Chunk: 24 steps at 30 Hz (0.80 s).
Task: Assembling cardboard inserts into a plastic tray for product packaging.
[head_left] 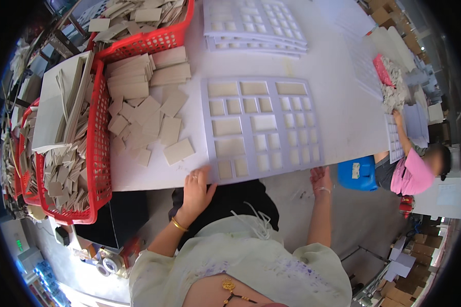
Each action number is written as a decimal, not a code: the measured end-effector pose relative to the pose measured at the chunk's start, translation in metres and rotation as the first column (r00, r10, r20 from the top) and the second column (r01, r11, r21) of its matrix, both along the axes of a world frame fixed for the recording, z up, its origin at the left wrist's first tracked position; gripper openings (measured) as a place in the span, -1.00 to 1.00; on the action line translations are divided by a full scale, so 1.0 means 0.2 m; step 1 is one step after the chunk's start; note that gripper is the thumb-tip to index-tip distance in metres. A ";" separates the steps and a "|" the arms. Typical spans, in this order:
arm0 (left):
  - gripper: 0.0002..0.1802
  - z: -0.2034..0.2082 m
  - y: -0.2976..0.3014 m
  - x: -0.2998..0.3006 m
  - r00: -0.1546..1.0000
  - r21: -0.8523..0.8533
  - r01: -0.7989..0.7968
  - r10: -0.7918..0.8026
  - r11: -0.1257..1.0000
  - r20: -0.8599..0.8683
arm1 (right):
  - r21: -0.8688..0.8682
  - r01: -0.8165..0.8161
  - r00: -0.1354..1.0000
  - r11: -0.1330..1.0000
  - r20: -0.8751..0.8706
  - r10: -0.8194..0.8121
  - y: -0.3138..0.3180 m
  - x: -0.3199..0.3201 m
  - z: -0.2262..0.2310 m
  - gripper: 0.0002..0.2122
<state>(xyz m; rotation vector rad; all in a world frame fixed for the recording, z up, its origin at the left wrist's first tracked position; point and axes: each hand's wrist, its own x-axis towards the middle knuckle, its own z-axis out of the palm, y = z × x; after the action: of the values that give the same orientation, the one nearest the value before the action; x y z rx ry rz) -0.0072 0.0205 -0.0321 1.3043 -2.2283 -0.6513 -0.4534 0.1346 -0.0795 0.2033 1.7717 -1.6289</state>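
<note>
Two bare hands flank the near side of a white compartment panel (pixel 249 146), which lies flat just ahead of them, its near edge along the front of the white table (pixel 346 125). The left hand (pixel 195 192) is the nearer: its thumb stands apart from loosely bent fingers, which reach the panel's near left corner, apparently touching it. The right hand (pixel 320 179), fingers spread and nothing visible in its grasp, is just off the near right corner; whether it touches the rim I cannot tell. Seen from here the panel looks only slightly wider than deep, so its long axis is uncertain; beige shows in many of its openings. Left of it lie loose beige cards (pixel 179 152), with stacked cards (pixel 129 77) behind them, then a red basket (pixel 101 153) of pieces. Beyond the panel sits a pile of similar panels (pixel 256 45); far right, a co-worker in pink (pixel 414 173) reaches toward another panel (pixel 394 138).
</note>
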 end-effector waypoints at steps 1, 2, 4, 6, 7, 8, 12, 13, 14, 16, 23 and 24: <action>-0.38 -0.01 0.01 -0.01 0.999 0.032 0.052 -0.052 0.998 0.008 | -0.083 0.007 0.996 0.997 0.087 0.000 -0.01 0.01 -0.03 -0.58; -0.38 0.00 0.01 -0.03 0.999 0.012 0.050 -0.050 0.999 -0.004 | -0.101 0.004 0.997 0.995 0.074 0.004 -0.01 0.00 -0.06 -0.58; -0.37 0.03 0.00 -0.09 0.979 0.023 0.206 -0.206 0.978 -0.004 | -0.037 -0.002 0.998 0.999 0.063 0.005 0.00 -0.06 -0.10 -0.61; -0.37 0.06 -0.03 -0.11 0.975 0.013 0.222 -0.222 0.975 -0.001 | 0.060 0.014 0.999 0.998 -0.035 -0.012 -0.06 -0.01 -0.06 -0.64; -0.37 0.07 -0.04 -0.11 0.972 0.022 0.234 -0.234 0.972 0.007 | 0.172 0.039 0.992 0.984 -0.123 -0.017 -0.09 0.03 -0.02 -0.67; -0.37 0.08 -0.05 -0.11 0.982 0.029 0.182 -0.183 0.983 0.039 | 0.215 0.140 0.960 0.967 -0.270 -0.079 -0.14 0.06 0.03 -0.66; -0.35 0.00 -0.12 -0.14 0.996 0.039 0.060 -0.057 0.997 -0.071 | 0.023 0.320 0.563 0.947 -0.809 -0.171 -0.06 -0.27 -0.11 -0.63; -0.35 0.01 -0.12 -0.15 0.994 0.023 0.086 -0.084 0.996 -0.075 | 0.223 0.291 0.538 0.931 -0.842 0.033 -0.08 -0.28 -0.09 -0.62; -0.34 0.03 -0.12 -0.16 0.996 0.054 0.076 -0.073 0.996 -0.049 | 0.415 0.265 0.508 0.870 -0.827 0.240 -0.12 -0.27 -0.06 -0.61; -0.29 0.00 -0.10 -0.21 0.996 0.084 0.085 -0.084 0.993 -0.021 | 0.736 0.240 0.434 0.634 -0.665 0.608 -0.22 -0.28 0.02 -0.60; -0.31 -0.04 -0.05 -0.29 0.980 0.016 0.156 -0.153 0.988 -0.124 | 0.601 0.157 0.370 0.784 -0.772 0.517 -0.18 -0.39 -0.08 -0.68; -0.31 -0.06 -0.05 -0.28 0.974 0.175 0.140 -0.104 0.975 -0.199 | 0.310 -0.017 0.720 0.951 -0.656 0.227 -0.17 -0.36 -0.02 -0.75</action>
<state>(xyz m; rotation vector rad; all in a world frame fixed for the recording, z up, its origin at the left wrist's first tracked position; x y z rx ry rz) -0.0640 0.0096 -0.0440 1.1439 -2.1442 -1.0108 -0.5253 0.0998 -0.0834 -0.4568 2.5195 -1.4318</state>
